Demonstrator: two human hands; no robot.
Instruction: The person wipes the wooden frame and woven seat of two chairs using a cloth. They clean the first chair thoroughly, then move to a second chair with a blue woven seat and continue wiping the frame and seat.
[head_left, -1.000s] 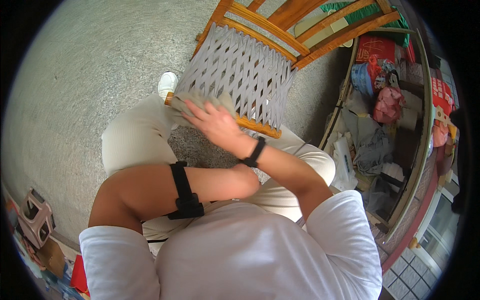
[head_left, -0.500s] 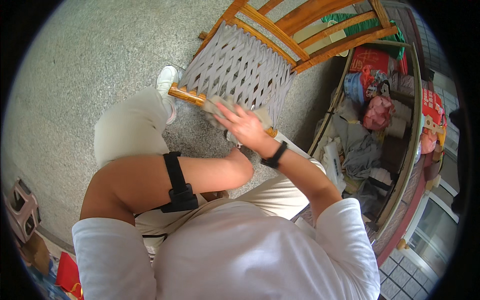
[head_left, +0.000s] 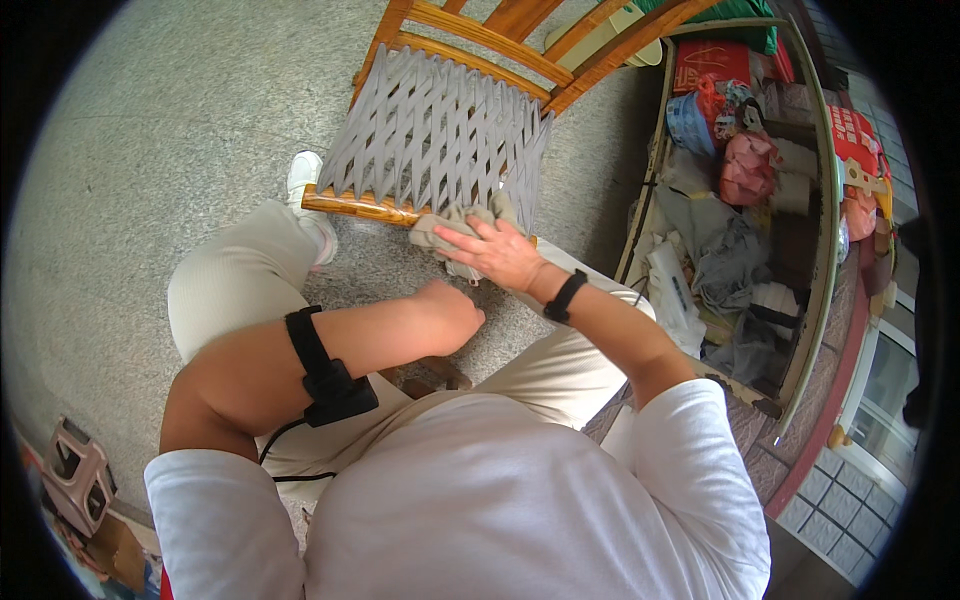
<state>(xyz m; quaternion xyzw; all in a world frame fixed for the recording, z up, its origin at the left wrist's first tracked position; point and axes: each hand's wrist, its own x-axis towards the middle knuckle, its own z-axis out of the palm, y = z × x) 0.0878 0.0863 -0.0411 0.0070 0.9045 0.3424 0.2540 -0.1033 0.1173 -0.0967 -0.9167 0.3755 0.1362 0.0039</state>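
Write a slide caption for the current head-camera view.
Right hand spread over a beige cloth on the front rail of a grey-seated wooden chair, left hand touching neither.

Chair [head_left: 440, 130]: brown wood, grey strap seat, slatted back [head_left: 490, 40] on the far side from me.
Right hand [head_left: 500, 258]: I have it on a beige cloth [head_left: 432, 232], fingers stretched, at the front rail [head_left: 360, 207].
Left hand [head_left: 450, 315]: before the lap, apart from the chair; I can't make out its fingers.
Bands: black, right wrist [head_left: 566, 297] and left forearm [head_left: 310, 345].
Long box [head_left: 833, 180]: right side, open; I see a pink bag [head_left: 748, 168] inside.
Shoe [head_left: 304, 170]: white, beside the rail's left end.
Stool [head_left: 78, 475]: pink, lower left.
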